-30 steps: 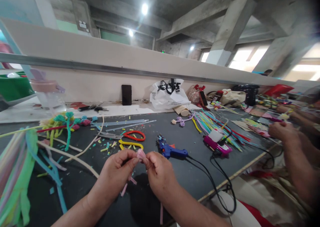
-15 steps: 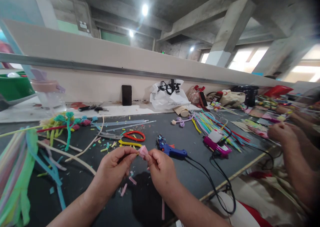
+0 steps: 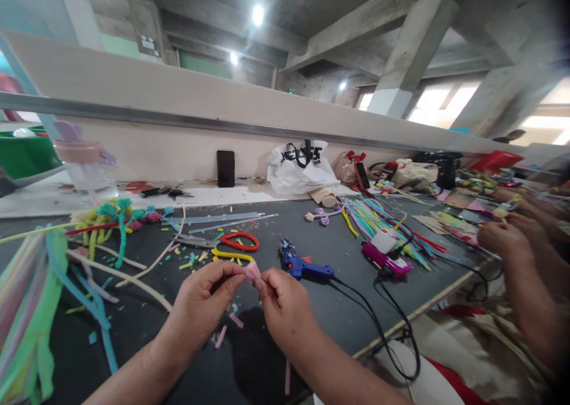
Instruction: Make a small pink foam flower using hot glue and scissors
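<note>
From where I stand, the person works with both bare hands close together over the dark grey tabletop (image 3: 329, 244). Between them, at the fingertips, sits a small, soft, pale pink pleated piece (image 3: 252, 271), held up off the surface. The left hand (image 3: 202, 301) has thumb and forefinger pinched on its near edge; the right hand (image 3: 287, 304) closes its grip on the lower, opposite side, though exactly how the pads meet there is hidden.

What has just changed is slight. A second ago the pink piece sat lower and more covered by the fingers; now its flared, ribbed top stands clear, leaning a little. I take that to mean the folds are being handled and turned with care, and that the shape depends on neither pinch slipping.

Below the left hand lie a few short pink scraps (image 3: 221, 337), and a thin pink strip (image 3: 287, 376) shows under the right wrist; I cannot tell whether it joins the piece. The blue plastic glue gun (image 3: 307, 268) and the metal scissors with a red loop handle (image 3: 214, 244) lie just beyond, untouched.
</note>
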Tool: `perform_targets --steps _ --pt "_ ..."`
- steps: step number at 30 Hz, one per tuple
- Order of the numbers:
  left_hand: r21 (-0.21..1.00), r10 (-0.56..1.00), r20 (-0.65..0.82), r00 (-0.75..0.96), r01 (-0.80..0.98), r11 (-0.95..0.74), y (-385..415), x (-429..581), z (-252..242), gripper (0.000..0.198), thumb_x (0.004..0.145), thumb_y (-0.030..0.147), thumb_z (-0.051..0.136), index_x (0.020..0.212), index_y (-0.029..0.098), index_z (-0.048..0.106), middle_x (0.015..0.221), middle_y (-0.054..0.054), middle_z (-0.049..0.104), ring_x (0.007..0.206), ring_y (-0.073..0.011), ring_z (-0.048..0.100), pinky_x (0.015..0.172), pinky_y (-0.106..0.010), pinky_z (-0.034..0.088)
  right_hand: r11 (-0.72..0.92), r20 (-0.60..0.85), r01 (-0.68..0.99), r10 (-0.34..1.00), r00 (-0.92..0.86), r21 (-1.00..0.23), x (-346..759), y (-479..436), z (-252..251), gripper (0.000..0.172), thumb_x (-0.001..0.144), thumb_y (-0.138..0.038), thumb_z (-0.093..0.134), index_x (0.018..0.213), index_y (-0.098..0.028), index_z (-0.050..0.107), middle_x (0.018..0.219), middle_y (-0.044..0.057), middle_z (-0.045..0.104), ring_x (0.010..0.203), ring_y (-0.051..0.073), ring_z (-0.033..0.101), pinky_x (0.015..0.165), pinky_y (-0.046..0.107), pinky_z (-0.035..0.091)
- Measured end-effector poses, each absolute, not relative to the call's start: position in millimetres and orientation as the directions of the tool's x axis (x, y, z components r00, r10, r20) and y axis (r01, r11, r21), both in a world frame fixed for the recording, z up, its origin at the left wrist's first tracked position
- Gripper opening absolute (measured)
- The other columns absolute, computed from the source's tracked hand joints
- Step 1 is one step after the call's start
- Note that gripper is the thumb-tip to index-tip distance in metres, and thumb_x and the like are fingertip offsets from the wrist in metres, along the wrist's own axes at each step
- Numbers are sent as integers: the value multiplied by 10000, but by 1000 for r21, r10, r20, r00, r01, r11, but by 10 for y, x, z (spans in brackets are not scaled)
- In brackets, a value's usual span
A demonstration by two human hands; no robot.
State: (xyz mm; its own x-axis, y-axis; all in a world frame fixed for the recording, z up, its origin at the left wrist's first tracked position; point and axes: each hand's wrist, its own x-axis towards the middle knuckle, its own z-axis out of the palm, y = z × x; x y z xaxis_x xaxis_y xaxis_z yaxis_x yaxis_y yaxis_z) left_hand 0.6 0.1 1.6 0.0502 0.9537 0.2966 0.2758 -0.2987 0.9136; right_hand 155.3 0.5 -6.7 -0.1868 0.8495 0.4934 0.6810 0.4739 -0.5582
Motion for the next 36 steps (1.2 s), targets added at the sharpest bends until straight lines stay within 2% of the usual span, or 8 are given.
perform_targets --steps 2,6,11,15,21,28,36 --pt "908 951 300 68 284 -307 -4 0 12 156 786 293 556 802 192 673 665 8 622 497 -93 509 473 -187 413 476 490 677 850 -192 -562 1553 8 -75 267 873 -227 437 614 -183 487 585 -12 522 552 111 479 537 213 315" --pt "903 941 324 102 263 -339 -8 -9 -9 146 793 287 557 824 196 667 797 -18 670 701 -140 603 642 -225 471 463 467 669 863 -192 -581 1550 5 -80 280 887 -252 432 624 -180 494 586 -10 521 561 110 485 543 210 319" --pt "946 964 254 78 185 -265 5 -2 -47 154 782 318 574 813 180 637 756 -13 657 667 -141 597 623 -240 473 471 469 671 860 -203 -573 1526 -20 -68 309 894 -272 429 605 -184 493 574 -12 510 541 106 467 527 209 312" --pt "928 950 284 131 211 -307 9 -3 -37 125 780 286 576 794 174 629 773 -23 656 717 -155 610 658 -248 472 507 497 660 838 -225 -555 1519 -31 -77 274 872 -213 443 603 -186 491 573 -13 511 546 108 475 521 207 315" --pt "774 877 456 155 417 -476 -4 -31 37 139 821 251 533 758 200 646 732 -3 638 711 -140 597 666 -237 448 532 541 672 810 -226 -516 1529 -24 -92 268 868 -229 447 606 -189 480 574 -11 505 537 111 457 528 216 310" --pt "568 711 618 336 434 -699 24 -122 4 119 826 143 535 881 220 608 862 -16 656 831 -130 610 772 -221 454 477 440 613 869 -225 -630 1570 36 -33 271 835 -218 484 566 -183 473 528 -24 507 509 98 472 515 195 315" --pt "437 615 700 362 465 -770 17 -146 -31 226 811 49 524 960 216 556 857 -15 630 804 -110 602 748 -195 458 460 437 638 875 -208 -618 1609 18 0 275 823 -217 507 552 -179 483 525 -21 518 511 96 480 523 195 313"
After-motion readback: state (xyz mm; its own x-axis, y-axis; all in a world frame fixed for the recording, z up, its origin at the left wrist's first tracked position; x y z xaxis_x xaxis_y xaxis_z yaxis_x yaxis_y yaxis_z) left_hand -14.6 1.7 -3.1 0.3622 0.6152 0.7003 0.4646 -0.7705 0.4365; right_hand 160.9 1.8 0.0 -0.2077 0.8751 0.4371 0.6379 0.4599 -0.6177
